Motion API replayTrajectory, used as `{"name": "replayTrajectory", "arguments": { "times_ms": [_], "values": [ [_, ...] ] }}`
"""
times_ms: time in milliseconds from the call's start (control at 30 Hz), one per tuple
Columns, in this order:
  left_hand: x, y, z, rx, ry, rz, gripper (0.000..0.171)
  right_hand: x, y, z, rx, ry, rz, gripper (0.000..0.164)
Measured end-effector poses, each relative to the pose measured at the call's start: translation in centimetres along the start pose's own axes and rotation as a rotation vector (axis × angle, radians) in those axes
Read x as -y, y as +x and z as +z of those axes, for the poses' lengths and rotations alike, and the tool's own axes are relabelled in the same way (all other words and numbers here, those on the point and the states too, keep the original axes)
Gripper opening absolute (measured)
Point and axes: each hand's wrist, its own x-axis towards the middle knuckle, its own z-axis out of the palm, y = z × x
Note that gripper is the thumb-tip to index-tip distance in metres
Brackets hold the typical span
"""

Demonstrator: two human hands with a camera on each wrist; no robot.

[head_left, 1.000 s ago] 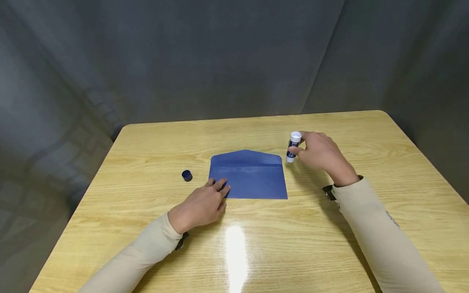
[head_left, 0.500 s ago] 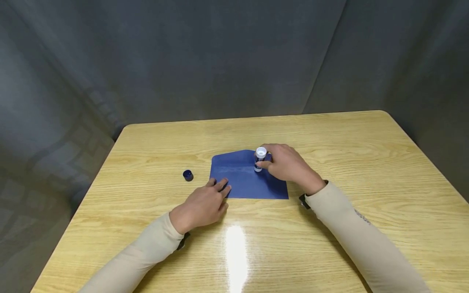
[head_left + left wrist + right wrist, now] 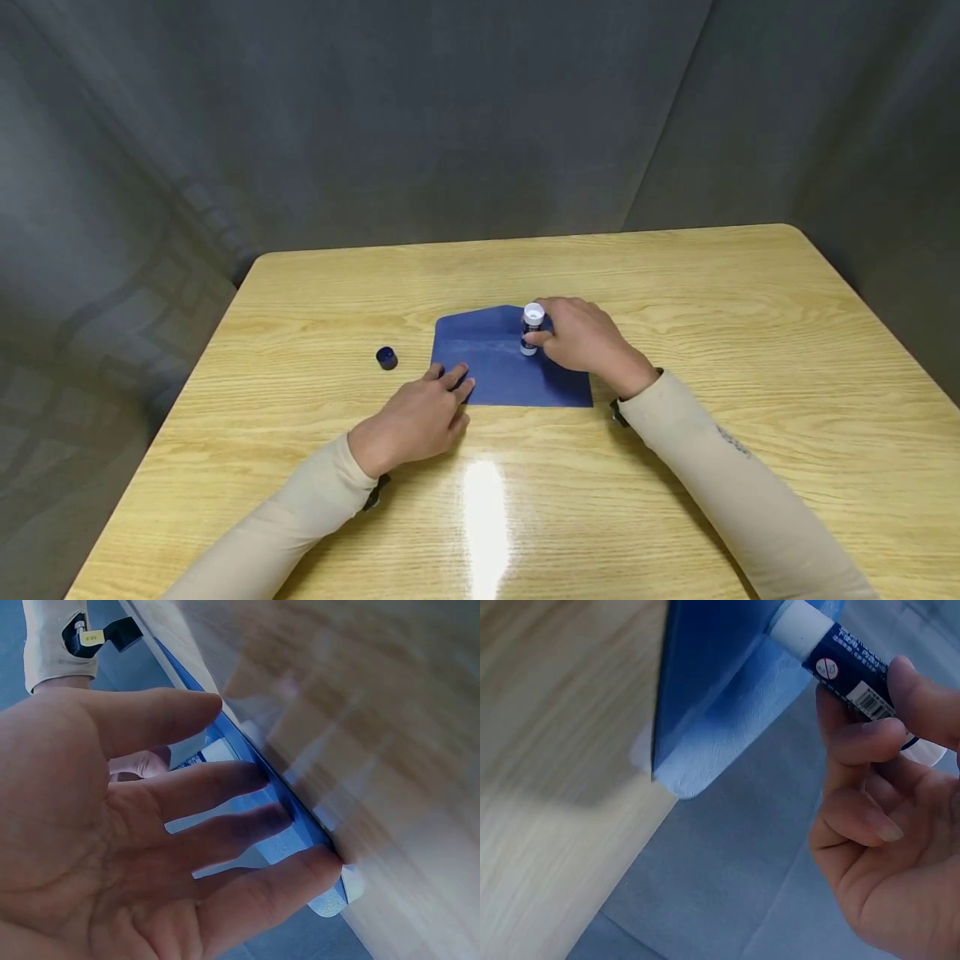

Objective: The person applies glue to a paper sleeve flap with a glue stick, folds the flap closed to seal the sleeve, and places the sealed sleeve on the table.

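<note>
A blue envelope (image 3: 517,383) lies on the table with its flap open away from me; a whitish streak runs along its fold. My left hand (image 3: 416,421) rests its spread fingertips on the envelope's near left corner, and in the left wrist view the fingers (image 3: 225,832) are nearly straight along the paper. My right hand (image 3: 588,337) pinches a glue stick (image 3: 531,330) with a white body and dark blue label, held upright over the envelope. In the right wrist view the glue stick's white end (image 3: 801,628) is right at the paper.
A small dark blue cap (image 3: 386,358) stands on the table left of the envelope. The light wooden table (image 3: 675,275) ends at a far edge before a grey curtain (image 3: 450,125).
My right hand has carried the glue stick left and nearer, from beside the envelope's right edge to over its fold. During the last half second it has barely shifted. My left hand stays in place.
</note>
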Motion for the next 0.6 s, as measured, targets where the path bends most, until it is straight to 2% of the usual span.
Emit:
{"name": "replayTrajectory", "arguments": {
  "times_ms": [433, 600],
  "values": [
    [0.1, 0.0, 0.1, -0.013, 0.008, 0.020, 0.050, -2.5, -1.4, -1.7, 0.048, -0.036, 0.073, 0.016],
    [0.1, -0.1, 0.1, -0.004, 0.007, 0.010, 0.051, -3.4, -2.0, -2.2, 0.033, -0.058, 0.072, 0.016]
  ]
}}
